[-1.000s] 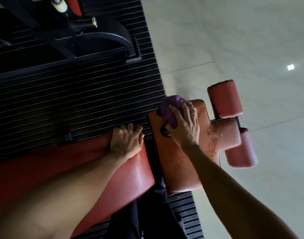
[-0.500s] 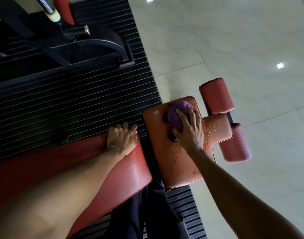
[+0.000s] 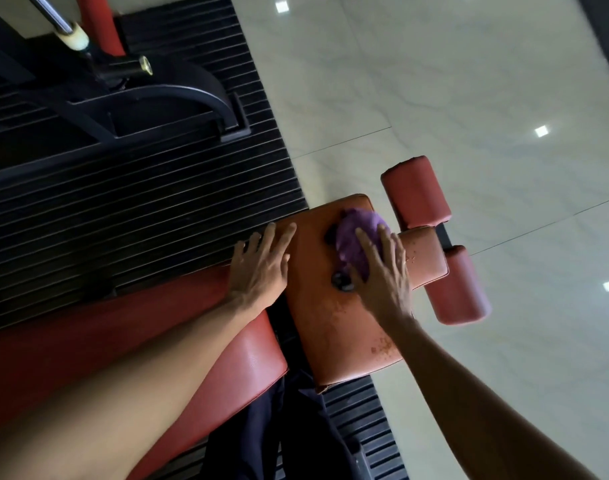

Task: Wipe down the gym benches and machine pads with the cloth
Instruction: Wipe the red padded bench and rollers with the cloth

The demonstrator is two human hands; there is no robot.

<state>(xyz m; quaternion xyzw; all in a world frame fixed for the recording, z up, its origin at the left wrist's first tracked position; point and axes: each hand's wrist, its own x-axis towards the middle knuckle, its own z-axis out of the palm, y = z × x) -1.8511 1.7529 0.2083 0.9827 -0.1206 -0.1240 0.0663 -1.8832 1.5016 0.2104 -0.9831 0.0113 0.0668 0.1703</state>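
Observation:
A red bench has a long back pad and a worn orange-red seat pad. A bunched purple cloth lies on the far part of the seat pad. My right hand lies over the cloth with straight fingers and presses it onto the pad. My left hand rests flat with spread fingers across the end of the back pad, fingertips reaching the seat pad's left edge. Two red roller pads stick out beyond the seat.
A black ribbed rubber mat lies under the bench, with a black machine frame and a steel bar at the top left. Pale glossy floor tiles fill the right side. Dark trousers show below the bench.
My right hand has slid the cloth toward the far end of the seat pad. My left hand uncurled from the back pad's edge and spread flat, reaching toward the seat pad.

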